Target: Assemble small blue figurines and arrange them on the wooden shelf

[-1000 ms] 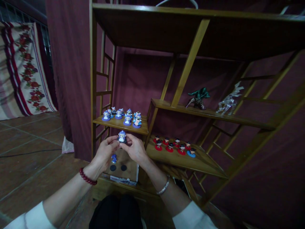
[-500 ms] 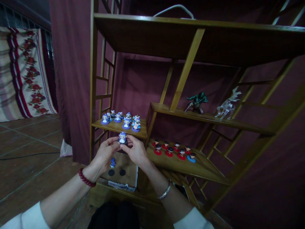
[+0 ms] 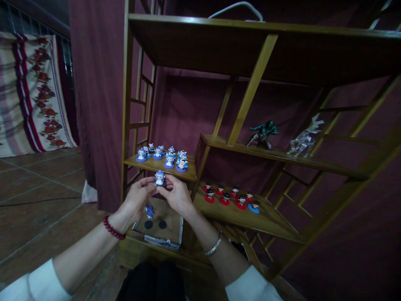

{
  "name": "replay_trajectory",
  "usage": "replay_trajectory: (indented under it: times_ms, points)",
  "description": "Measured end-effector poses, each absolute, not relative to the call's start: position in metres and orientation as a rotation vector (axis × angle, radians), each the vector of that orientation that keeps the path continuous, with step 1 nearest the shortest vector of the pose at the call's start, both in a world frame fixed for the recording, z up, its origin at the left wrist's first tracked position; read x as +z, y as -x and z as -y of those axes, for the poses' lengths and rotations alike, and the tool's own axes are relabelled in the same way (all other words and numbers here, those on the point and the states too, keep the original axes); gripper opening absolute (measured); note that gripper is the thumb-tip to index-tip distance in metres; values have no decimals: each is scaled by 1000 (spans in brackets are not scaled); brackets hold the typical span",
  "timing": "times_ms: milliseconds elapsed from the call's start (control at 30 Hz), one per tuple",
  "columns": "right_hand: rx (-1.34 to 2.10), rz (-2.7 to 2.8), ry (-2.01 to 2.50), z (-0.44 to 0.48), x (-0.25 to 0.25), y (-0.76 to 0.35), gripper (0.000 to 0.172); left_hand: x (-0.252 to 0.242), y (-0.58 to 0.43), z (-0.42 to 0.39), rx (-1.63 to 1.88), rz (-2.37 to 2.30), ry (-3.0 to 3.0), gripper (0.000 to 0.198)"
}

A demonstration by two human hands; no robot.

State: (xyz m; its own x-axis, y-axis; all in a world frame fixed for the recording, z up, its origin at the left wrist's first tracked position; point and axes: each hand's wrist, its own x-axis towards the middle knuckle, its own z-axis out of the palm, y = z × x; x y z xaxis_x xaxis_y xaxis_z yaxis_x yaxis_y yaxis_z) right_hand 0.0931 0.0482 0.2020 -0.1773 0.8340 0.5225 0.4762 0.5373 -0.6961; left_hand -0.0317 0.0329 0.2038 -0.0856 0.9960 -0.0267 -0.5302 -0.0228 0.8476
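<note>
Between my two hands is a small figurine (image 3: 160, 178) with purple hair and a white body, upright on a dark round base. My left hand (image 3: 140, 197) pinches the base from the left, and my right hand (image 3: 177, 195) grips it from the right. Just behind, several purple-and-white figurines (image 3: 169, 160) on purple bases stand on the left shelf (image 3: 147, 164). Below my hands sits a shallow cardboard box (image 3: 171, 232). Inside it are a purple-blue figurine (image 3: 149, 212) and two black discs (image 3: 156, 225).
On the lower right shelf (image 3: 225, 214) stand several dark-haired figurines (image 3: 226, 198), mostly on red bases, one on blue. A green figure (image 3: 265, 133) and a clear deer-like figure (image 3: 306, 138) occupy the shelf above. A wooden upright (image 3: 127, 104) and a curtain (image 3: 97, 104) border the left side.
The view has shifted slightly, moving the shelves a little to the right in the picture. Both hands still hold the figurine, which sits slightly lower and nearer the left.
</note>
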Motion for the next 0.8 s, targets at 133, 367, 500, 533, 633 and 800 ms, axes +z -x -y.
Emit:
replay_trajectory:
  times_ms: [133,367,500,533,633,800]
  points:
    - [458,1824,1074,-52,203,-89,34,208,35,-34,1499,-856,-734,18]
    - [456,1822,1082,-57,203,-83,33,216,39,-34,1486,-839,-711,17]
    - [458,1827,1076,-60,203,-82,33,216,41,-38,1498,-827,-742,16]
    - [454,1828,1079,-61,203,-82,33,215,41,-39,1502,-827,-749,16]
    - [448,1821,1094,-62,204,-82,32,216,42,-42,1491,-835,-753,16]
    - [459,1803,1113,-64,205,-81,33,219,42,-44,1477,-838,-766,14]
